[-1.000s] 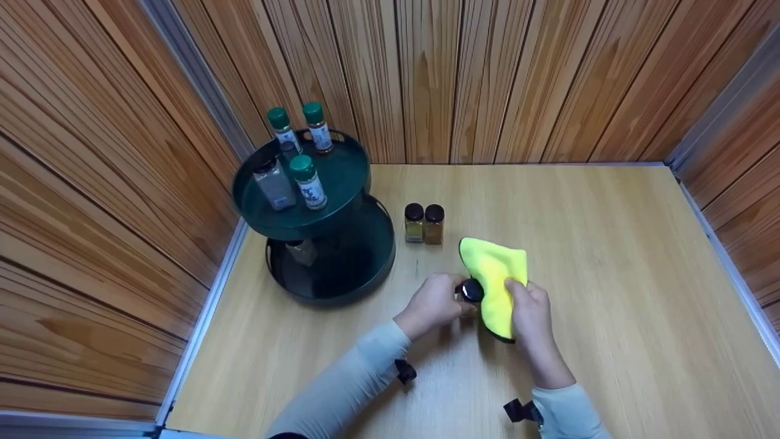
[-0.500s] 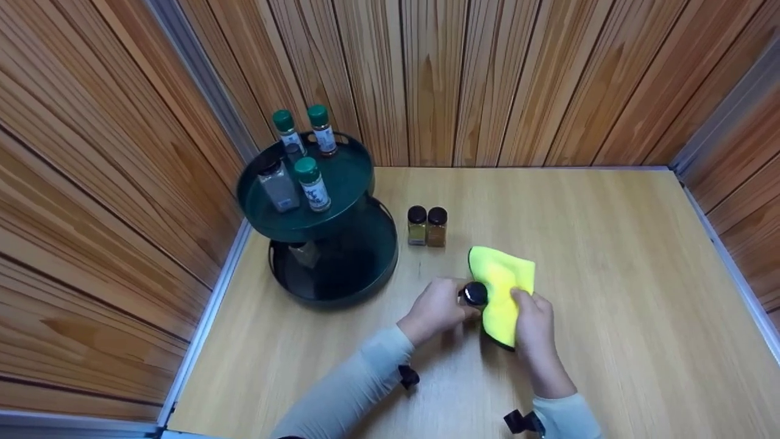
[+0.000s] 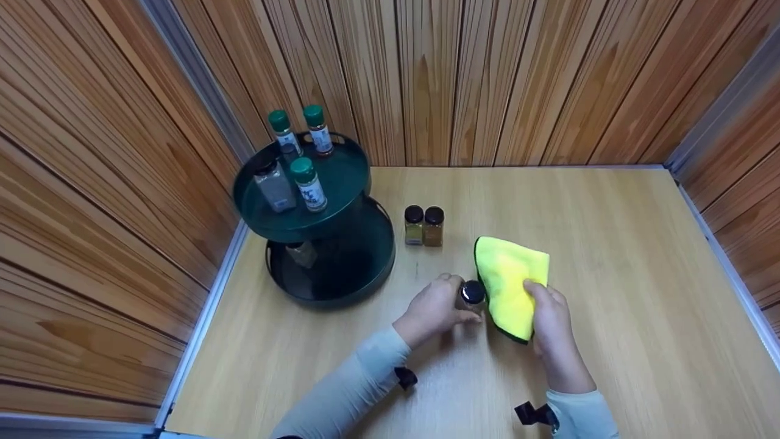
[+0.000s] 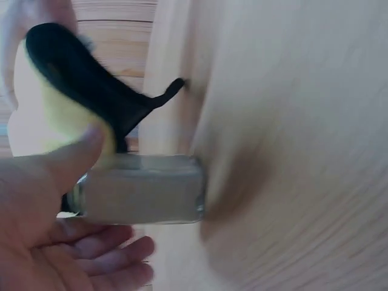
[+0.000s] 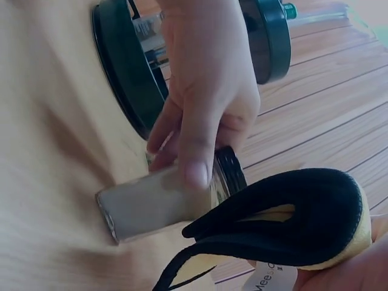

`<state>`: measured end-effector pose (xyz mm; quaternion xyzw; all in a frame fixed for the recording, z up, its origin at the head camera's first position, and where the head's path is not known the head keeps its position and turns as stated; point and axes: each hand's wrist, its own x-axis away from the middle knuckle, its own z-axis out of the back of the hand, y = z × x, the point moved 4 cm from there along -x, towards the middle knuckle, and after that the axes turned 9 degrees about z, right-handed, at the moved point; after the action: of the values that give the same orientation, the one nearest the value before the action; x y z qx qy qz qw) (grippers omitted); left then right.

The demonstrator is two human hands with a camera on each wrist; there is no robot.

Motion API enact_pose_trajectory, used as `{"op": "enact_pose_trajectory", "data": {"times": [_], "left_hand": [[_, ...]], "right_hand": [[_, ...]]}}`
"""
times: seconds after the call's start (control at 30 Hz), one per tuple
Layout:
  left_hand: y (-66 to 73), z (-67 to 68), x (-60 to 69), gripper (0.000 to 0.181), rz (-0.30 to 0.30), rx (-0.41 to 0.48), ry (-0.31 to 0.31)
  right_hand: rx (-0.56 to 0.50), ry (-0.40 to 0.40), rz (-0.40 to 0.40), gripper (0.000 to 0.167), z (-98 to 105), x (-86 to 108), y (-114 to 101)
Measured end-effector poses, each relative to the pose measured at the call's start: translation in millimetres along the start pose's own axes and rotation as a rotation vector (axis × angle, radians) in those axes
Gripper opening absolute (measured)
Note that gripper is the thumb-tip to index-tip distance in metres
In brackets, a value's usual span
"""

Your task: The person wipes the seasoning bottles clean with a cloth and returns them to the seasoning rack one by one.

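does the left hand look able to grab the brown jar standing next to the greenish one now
Probably not yet: the left hand is holding a black-capped jar, so its grip is taken. With that set down, likely yes, since nothing visible stands between the hand and the brown jar.

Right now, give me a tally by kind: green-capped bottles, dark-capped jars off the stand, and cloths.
Green-capped bottles on the stand: 3
Dark-capped jars off it, two on the table, one in the left hand: 3
Yellow cloth in the right hand: 1
Total: 7
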<state>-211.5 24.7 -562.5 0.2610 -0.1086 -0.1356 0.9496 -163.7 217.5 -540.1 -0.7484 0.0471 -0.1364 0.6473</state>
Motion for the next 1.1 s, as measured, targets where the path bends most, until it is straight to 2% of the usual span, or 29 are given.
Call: {"op": "enact_pose_trajectory", "data": {"times": [0.23,0.37,0.53,0.67,0.8,1.0,1.1], "left_hand": [[0.3,6.4,-14.2,0.067,-0.184,0.091,-0.197],[-1.9,7.3,-17.0,0.062,-0.179,0.134,-0.237],[-3.2,7.3,-15.8,0.061,-0.175,0.162,-0.179],[-3.0,5.6,-13.8,0.054,-0.180,0.141,-0.110],[-2.6,4.4,-12.2,0.046,-0.149,0.136,-0.066],[-0.3,3.1,-8.4,0.042,-0.089,0.161,-0.036],[0.6,0.2,-6.5,0.040,-0.058,0.174,-0.015]], "right_hand": [[-0.047,-0.010,-0.035,0.030,7.2,-4.2,2.3],[-0.039,-0.013,-0.041,0.030,9.3,-5.8,3.3],[-0.015,-0.010,-0.030,0.030,9.8,-4.9,2.7],[0.008,-0.028,-0.019,0.031,7.6,-2.0,2.7],[0.027,-0.040,-0.006,0.031,3.6,1.1,4.1],[-0.002,-0.027,0.012,0.029,-7.7,6.6,2.5],[0.018,-0.021,0.020,0.030,-12.7,10.1,6.6]]}}
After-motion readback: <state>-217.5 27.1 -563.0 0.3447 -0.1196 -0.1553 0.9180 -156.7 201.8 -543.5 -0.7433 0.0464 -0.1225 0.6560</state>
